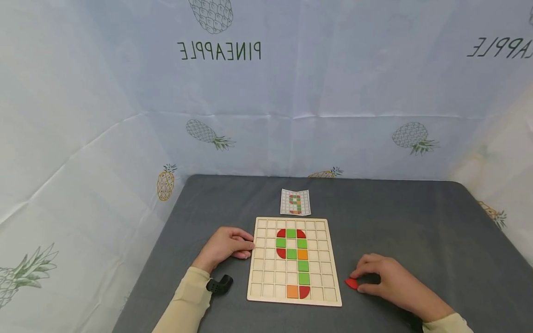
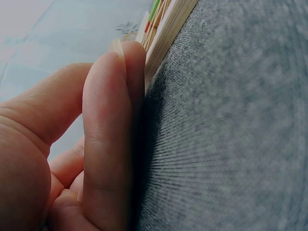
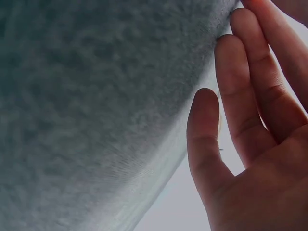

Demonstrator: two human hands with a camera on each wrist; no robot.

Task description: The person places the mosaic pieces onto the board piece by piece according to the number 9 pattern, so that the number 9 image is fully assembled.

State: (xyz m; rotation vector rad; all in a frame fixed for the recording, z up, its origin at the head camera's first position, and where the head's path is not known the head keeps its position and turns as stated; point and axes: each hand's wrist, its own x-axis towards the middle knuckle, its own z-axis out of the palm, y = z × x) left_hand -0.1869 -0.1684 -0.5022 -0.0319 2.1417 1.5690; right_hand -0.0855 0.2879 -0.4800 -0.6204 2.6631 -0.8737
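A wooden grid board [image 1: 268, 265] lies on the dark cloth, with several green squares, orange squares and red quarter-round tiles set in its cells, shaped like a 9. My left hand [image 1: 225, 246] rests on the cloth at the board's left side, its fingertips touching the edge; the left wrist view shows the loosely bent fingers [image 2: 108, 120] against the wooden rim. To the right of the board, my right hand [image 1: 385, 280] pinches a red tile [image 1: 351, 283] between thumb and fingers, low over the cloth. In the right wrist view the tile is hidden.
A small paper card [image 1: 284, 203] printed with a similar coloured grid lies just beyond the board's far edge. The dark grey cloth [image 1: 416, 222] covers the table. Pale curtains with pineapple prints [image 1: 333, 92] hang behind and at the sides.
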